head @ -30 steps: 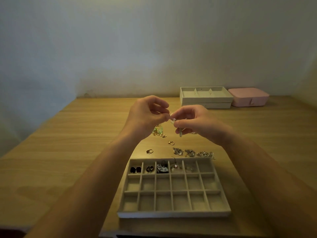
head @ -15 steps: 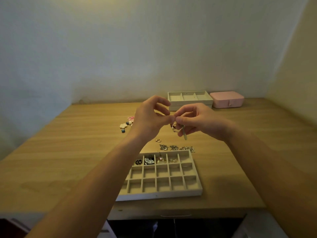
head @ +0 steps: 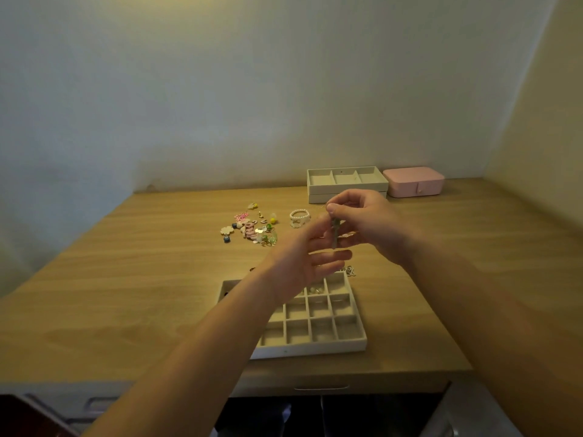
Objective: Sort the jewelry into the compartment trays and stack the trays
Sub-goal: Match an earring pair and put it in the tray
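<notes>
The right hand pinches a small dangling piece in a closed grip, above the bench and beyond the compartment tray. Just below it the left hand, blurred, has a slack, empty grip with its fingers spread. Loose jewelry lies further left, and stacked trays sit at the back.

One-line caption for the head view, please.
Right hand pinches a small dangling piece, left hand open beside it, over a table with grid tray and loose jewelry.
</notes>
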Motion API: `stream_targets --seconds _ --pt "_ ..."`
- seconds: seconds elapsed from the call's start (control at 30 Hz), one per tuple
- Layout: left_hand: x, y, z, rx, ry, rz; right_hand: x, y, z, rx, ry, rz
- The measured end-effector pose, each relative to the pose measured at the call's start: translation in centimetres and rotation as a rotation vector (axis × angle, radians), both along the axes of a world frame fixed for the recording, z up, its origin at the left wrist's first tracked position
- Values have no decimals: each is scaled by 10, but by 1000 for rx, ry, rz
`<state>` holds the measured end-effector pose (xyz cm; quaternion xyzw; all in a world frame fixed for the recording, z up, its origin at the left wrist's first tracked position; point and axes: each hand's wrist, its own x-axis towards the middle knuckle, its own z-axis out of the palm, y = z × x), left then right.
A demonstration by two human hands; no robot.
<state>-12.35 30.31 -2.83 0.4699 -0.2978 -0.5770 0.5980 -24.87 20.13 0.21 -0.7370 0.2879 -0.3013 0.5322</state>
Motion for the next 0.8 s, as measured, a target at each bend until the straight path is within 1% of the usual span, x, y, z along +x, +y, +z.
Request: stream_targets --seconds 0.07,0.17,0.33,0.4,0.57,0.67,0.8 --pt "-2 -2 -4 -42 32 25 0 0 -2 31 -4 -36" --pt "-2 -5 -8 -31 85 101 0 0 -6 42 11 -70" --pt "0 -2 -18 2 47 184 -3 -5 -10 44 40 -113" --pt "3 -1 -21 5 -42 192 -5 -7 -12 66 45 -124" --pt "7 -2 -27 -9 -422 206 -4 -10 -18 123 99 -128" --pt "9 -5 -27 -22 -581 206 -4 -12 -22 139 136 -133" --pt "13 -9 -33 -40 -788 232 -7 -17 -27 200 133 -93"
